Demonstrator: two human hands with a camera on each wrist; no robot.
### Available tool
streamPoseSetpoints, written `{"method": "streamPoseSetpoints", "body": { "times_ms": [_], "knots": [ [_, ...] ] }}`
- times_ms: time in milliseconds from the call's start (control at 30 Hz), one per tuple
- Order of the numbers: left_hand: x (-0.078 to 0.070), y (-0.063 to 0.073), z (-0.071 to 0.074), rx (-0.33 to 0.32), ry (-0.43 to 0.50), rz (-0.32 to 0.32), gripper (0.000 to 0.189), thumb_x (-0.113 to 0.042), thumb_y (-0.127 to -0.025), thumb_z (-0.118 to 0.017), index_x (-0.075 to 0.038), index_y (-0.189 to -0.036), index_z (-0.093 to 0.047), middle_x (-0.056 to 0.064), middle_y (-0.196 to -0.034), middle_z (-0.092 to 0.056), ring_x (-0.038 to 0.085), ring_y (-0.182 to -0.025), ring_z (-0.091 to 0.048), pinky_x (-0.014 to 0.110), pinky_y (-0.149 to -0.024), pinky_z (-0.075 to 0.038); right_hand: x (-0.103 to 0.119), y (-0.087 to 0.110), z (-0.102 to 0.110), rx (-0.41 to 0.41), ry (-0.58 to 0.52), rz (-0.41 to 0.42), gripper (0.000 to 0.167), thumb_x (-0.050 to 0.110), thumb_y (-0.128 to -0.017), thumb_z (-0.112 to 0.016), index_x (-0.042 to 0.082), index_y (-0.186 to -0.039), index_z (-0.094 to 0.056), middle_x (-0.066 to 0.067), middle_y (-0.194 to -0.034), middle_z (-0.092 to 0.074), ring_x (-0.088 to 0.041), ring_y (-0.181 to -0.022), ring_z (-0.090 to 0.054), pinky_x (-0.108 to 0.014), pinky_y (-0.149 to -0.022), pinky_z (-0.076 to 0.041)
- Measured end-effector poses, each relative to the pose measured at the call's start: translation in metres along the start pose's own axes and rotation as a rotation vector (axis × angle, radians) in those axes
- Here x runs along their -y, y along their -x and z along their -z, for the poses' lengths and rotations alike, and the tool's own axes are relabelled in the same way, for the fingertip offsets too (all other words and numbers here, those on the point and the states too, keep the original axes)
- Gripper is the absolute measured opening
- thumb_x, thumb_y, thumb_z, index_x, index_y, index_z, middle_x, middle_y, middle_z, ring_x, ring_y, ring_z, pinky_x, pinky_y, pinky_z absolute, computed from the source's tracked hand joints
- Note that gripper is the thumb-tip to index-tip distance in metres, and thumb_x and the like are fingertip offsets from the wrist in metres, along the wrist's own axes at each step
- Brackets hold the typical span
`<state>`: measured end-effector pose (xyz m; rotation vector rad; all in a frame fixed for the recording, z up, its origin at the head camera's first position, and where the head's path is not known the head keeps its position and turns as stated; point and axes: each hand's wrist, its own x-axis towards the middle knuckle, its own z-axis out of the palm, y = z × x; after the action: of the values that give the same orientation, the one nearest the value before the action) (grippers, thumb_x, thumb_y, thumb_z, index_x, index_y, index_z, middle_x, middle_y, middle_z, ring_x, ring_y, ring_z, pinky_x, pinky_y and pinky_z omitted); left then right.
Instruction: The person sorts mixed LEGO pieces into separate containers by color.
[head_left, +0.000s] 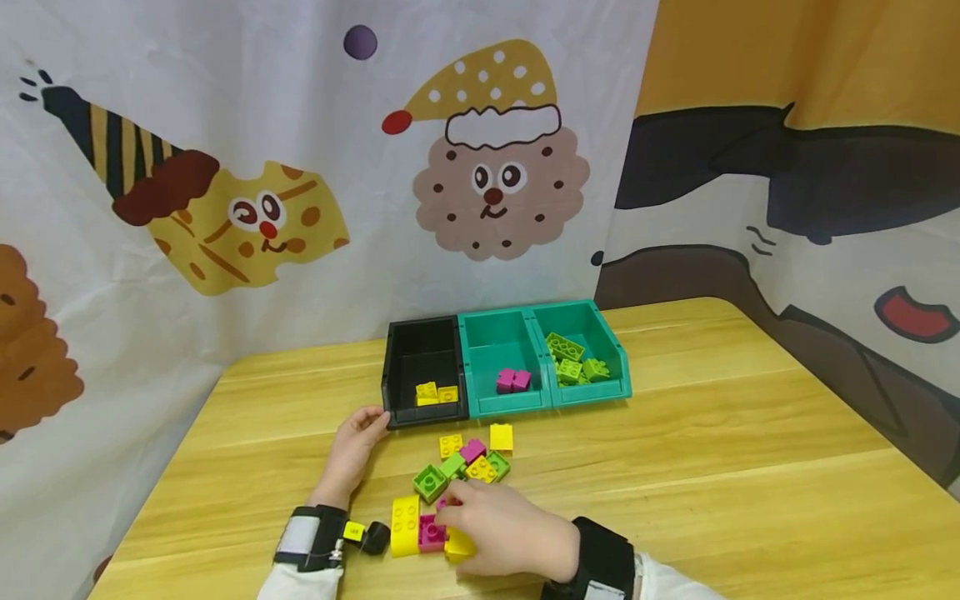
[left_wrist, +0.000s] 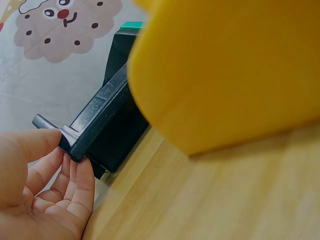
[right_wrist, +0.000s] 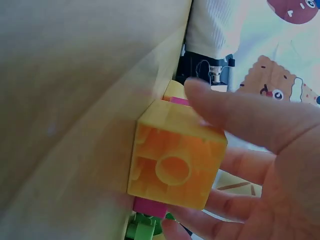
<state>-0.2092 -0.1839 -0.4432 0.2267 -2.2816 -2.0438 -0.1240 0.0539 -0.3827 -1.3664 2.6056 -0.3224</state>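
Note:
My left hand (head_left: 351, 457) holds the front left corner of the black bin (head_left: 426, 419). In the left wrist view, the thumb lies over the bin's rim (left_wrist: 97, 112) with the fingers below it. Over the near end of a loose pile, my right hand (head_left: 517, 529) grips a yellow toy brick (head_left: 460, 547) between thumb and fingers. The right wrist view shows that brick's hollow underside (right_wrist: 172, 167), tilted against the tabletop. Beside it are a magenta brick (head_left: 431, 533) and a longer yellow brick (head_left: 405, 525). My hand partly hides another magenta brick.
Two teal bins (head_left: 510, 408) adjoin the black one; magenta bricks (head_left: 513, 381) lie in the middle bin, green bricks (head_left: 570, 371) in the right. Yellow bricks (head_left: 437, 394) sit in the black bin. Green bricks (head_left: 430, 482) and other colours lie between bins and hands. A printed curtain (head_left: 360, 125) hangs behind.

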Motion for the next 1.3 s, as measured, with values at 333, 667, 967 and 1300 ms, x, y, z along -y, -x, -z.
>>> {"method": "streamPoseSetpoints", "body": {
  "times_ms": [333,667,967,1300],
  "knots": [
    [-0.001,0.000,0.000,0.002,0.020,0.007,0.027,-0.011,-0.095,-0.056,0.009,-0.113,-0.053,-0.001,-0.092,-0.056,0.004,-0.081,-0.053,0.014,-0.076,-0.048,0.000,-0.001,0.001,0.001,0.003,-0.004,0.035,0.033,-0.079,-0.077,0.024,-0.112,-0.066,0.006,-0.109,-0.057,-0.002,-0.088,-0.054,-0.019,-0.077,-0.049],
    [-0.004,0.001,0.000,0.008,0.020,0.014,0.028,-0.011,-0.096,-0.055,0.010,-0.115,-0.052,-0.002,-0.092,-0.056,0.003,-0.080,-0.053,0.014,-0.075,-0.048,0.000,0.003,0.014,-0.042,-0.040,0.006,0.030,0.029,-0.081,-0.075,0.020,-0.109,-0.068,0.008,-0.105,-0.065,0.000,-0.090,-0.057,-0.017,-0.082,-0.048],
    [-0.002,0.000,0.000,0.003,0.007,0.010,0.027,-0.011,-0.095,-0.056,0.009,-0.114,-0.053,-0.002,-0.092,-0.056,0.003,-0.080,-0.053,0.014,-0.075,-0.048,-0.003,0.007,0.022,-0.123,-0.069,0.032,0.028,0.021,-0.082,-0.074,0.019,-0.109,-0.069,0.007,-0.103,-0.064,-0.002,-0.089,-0.057,-0.015,-0.081,-0.047],
    [-0.003,0.000,0.000,0.002,0.023,0.006,0.026,-0.010,-0.095,-0.056,0.009,-0.113,-0.052,-0.002,-0.091,-0.055,0.003,-0.080,-0.053,0.015,-0.075,-0.048,-0.016,0.011,0.038,-0.472,-0.188,0.036,0.026,0.011,-0.082,-0.073,0.007,-0.106,-0.068,-0.004,-0.103,-0.061,-0.014,-0.090,-0.059,-0.020,-0.082,-0.051]
  ]
}}
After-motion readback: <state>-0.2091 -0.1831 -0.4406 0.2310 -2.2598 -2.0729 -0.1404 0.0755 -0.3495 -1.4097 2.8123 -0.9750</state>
